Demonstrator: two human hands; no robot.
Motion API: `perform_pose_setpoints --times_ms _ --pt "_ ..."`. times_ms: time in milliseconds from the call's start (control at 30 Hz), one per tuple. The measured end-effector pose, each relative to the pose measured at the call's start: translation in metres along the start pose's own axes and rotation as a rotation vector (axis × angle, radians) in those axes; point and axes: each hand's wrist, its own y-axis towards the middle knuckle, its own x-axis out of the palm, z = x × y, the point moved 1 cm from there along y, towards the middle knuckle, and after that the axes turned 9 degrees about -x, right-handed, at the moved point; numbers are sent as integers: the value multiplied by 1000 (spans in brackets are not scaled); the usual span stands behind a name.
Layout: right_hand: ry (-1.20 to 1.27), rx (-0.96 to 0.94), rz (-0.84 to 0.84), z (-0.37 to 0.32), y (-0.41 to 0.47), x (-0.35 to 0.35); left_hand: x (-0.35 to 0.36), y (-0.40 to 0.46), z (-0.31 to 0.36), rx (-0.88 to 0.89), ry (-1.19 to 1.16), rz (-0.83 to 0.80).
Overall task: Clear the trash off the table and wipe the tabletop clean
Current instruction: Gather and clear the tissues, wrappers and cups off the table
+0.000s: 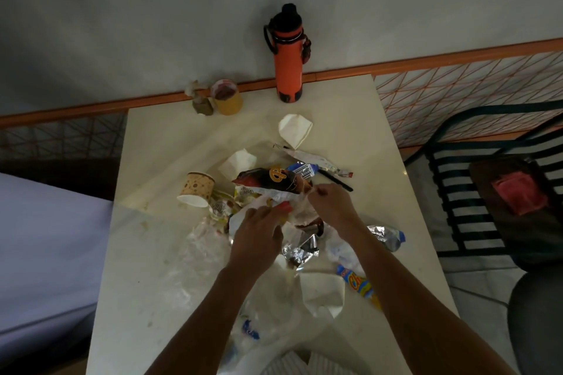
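A pile of trash lies in the middle of the cream table (146, 268): a dark snack packet (268, 181), a tipped paper cup (196, 189), foil wrappers (300, 250), crumpled paper (295, 132) and a clear plastic bag (274, 323) near the front edge. My left hand (259, 240) grips a thin white wrapper at the pile's centre. My right hand (330, 207) pinches the same wrapper's far edge beside the dark packet. What lies under my hands is hidden.
An orange bottle (288, 55) stands at the table's far edge by the wall, with a yellow cup (227, 97) and crumpled paper scraps left of it. A black slatted chair (487, 192) with a bag on it stands to the right. A bed lies at left.
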Motion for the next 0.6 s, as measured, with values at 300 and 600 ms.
perform_pose_setpoints --times_ms 300,600 --pt "545 144 153 25 -29 -32 23 14 24 -123 4 -241" --pt "799 405 218 57 -35 -50 39 24 43 -107 -26 -209"
